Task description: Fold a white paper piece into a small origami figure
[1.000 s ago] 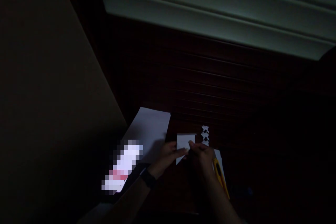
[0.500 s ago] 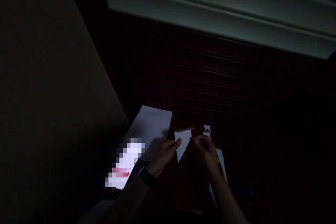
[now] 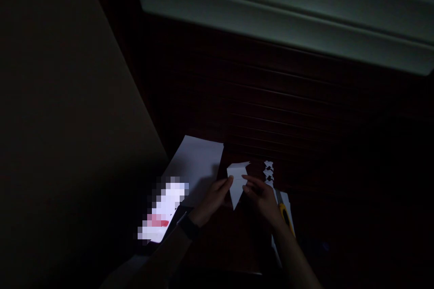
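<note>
A small piece of folded white paper (image 3: 238, 187) is held up between my hands, its lower end narrowing to a point and a folded flap along its top. My left hand (image 3: 215, 193) grips its left edge, thumb on the front face and the other fingers mostly hidden behind. At the right edge, the bent fingers of my right hand (image 3: 263, 198) pinch the paper. Beyond my right hand lie several small folded white paper pieces (image 3: 268, 172) in a row. A yellow-handled tool (image 3: 285, 216) with a grey blade-like end rests beside my right wrist, partly covered.
Large white paper sheets (image 3: 198, 162) lie on the dark wooden table (image 3: 230, 253) to the left. A lit phone (image 3: 164, 212), its screen blurred, is in front of them. More white paper (image 3: 289, 207) lies under the yellow tool. A pale wall (image 3: 68, 99) rises at left.
The paper has turned, so its pointed end hangs nearer the middle and the top flap tilts. My right hand drew back to the paper's right edge, then its fingers came in against it again.
</note>
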`<state>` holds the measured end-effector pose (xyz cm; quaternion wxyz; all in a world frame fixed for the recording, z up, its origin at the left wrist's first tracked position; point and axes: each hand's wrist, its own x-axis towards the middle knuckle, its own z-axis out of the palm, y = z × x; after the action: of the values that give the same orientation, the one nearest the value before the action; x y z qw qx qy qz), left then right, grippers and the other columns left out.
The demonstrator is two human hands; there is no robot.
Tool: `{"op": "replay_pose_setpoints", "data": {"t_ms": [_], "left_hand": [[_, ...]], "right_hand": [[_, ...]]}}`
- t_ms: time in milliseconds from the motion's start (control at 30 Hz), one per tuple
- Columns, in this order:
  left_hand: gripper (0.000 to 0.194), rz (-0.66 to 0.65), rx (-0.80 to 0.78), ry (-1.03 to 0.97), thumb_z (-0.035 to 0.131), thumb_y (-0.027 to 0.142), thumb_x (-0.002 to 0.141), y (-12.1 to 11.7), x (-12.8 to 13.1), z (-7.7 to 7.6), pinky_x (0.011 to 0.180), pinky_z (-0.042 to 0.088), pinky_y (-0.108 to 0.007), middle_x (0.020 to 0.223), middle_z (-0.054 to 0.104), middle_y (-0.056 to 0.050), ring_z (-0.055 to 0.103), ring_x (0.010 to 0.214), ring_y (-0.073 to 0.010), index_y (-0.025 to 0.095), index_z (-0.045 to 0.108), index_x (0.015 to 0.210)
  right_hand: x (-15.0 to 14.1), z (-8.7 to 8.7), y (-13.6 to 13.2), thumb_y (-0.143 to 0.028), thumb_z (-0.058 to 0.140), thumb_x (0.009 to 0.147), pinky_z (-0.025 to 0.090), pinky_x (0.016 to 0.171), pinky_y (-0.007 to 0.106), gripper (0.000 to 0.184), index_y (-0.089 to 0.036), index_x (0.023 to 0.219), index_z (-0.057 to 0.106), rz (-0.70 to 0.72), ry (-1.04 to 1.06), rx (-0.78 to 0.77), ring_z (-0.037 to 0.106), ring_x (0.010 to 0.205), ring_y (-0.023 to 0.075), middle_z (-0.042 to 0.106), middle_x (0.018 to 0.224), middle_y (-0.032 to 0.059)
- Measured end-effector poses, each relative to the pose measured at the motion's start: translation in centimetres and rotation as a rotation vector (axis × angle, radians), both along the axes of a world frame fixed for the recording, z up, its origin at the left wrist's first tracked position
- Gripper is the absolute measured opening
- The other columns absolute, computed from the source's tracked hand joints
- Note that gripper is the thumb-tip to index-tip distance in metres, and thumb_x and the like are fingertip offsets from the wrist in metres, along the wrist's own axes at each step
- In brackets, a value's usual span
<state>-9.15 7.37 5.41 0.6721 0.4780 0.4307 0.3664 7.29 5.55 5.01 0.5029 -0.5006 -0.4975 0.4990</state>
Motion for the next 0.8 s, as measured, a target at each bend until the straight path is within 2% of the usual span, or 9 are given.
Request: {"op": "replay_pose_setpoints", "data": {"t_ms": [100,167,300,467,567,667,800], "left_hand": [[0.035,0.053,0.185,0.141,0.048,0.047,0.077,0.5,-0.3,-0.3,0.058,0.041,-0.023,0.07,0.062,-0.003,0.055,0.064,-0.0147,0.014,0.063,0.075],[0.033,0.061,0.245,0.184,0.05,0.044,0.077,0.7,-0.4,-0.4,0.057,0.04,-0.022,0.068,0.061,-0.002,0.054,0.063,-0.0142,0.015,0.063,0.072],[0.03,0.03,0.209,0.171,0.052,0.043,0.076,0.8,-0.5,-0.3,0.053,0.039,-0.021,0.069,0.061,-0.002,0.054,0.062,-0.0141,0.016,0.063,0.075],[0.031,0.058,0.158,0.129,0.054,0.044,0.073,0.7,-0.6,-0.4,0.051,0.04,-0.02,0.069,0.061,-0.002,0.056,0.064,-0.0144,0.014,0.062,0.072],[0.032,0.075,0.138,0.102,0.055,0.045,0.072,0.8,-0.6,-0.8,0.05,0.042,-0.021,0.068,0.061,-0.002,0.056,0.062,-0.0144,0.013,0.062,0.073],[0.034,0.095,0.095,0.095,0.056,0.045,0.072,0.7,-0.6,-0.9,0.05,0.043,-0.022,0.068,0.062,-0.004,0.058,0.062,-0.0151,0.012,0.063,0.076],[0.04,0.161,0.025,0.051,0.062,0.043,0.068,0.6,-0.7,-0.6,0.05,0.046,-0.022,0.085,0.065,-0.008,0.061,0.071,-0.0173,0.015,0.06,0.097]], "right_hand": [[0.0,0.0,0.1,-0.037,0.06,0.072,0.043,0.065,0.026,0.027,-0.019,0.092,0.065,-0.045,-0.037,-0.005,0.058,0.073,0.0169,0.065,0.079,0.0036],[0.1,-0.2,0.1,-0.04,0.06,0.072,0.042,0.061,0.025,0.026,-0.017,0.082,0.066,-0.084,-0.057,-0.023,0.057,0.069,0.0164,0.065,0.076,0.0038],[0.3,-0.6,0.1,-0.044,0.06,0.072,0.039,0.053,0.023,0.028,-0.016,0.075,0.065,-0.083,-0.045,-0.087,0.054,0.058,0.0146,0.061,0.061,0.0019],[0.7,-1.3,0.2,-0.04,0.068,0.063,0.034,0.05,0.021,0.028,-0.015,0.055,0.057,-0.124,-0.072,-0.08,0.045,0.051,0.0102,0.053,0.053,-0.0023],[0.9,-1.7,0.3,-0.036,0.071,0.06,0.035,0.052,0.022,0.026,-0.016,0.055,0.056,-0.078,-0.062,-0.071,0.045,0.051,0.0099,0.053,0.054,-0.0033],[1.0,-1.8,0.4,-0.03,0.074,0.056,0.037,0.055,0.022,0.021,-0.017,0.065,0.06,0.001,-0.04,-0.058,0.049,0.058,0.0117,0.057,0.063,-0.0018],[1.4,-1.3,0.3,-0.022,0.073,0.056,0.036,0.054,0.021,0.023,-0.019,0.076,0.062,0.077,-0.014,-0.061,0.048,0.06,0.0111,0.056,0.066,-0.0029]]}}
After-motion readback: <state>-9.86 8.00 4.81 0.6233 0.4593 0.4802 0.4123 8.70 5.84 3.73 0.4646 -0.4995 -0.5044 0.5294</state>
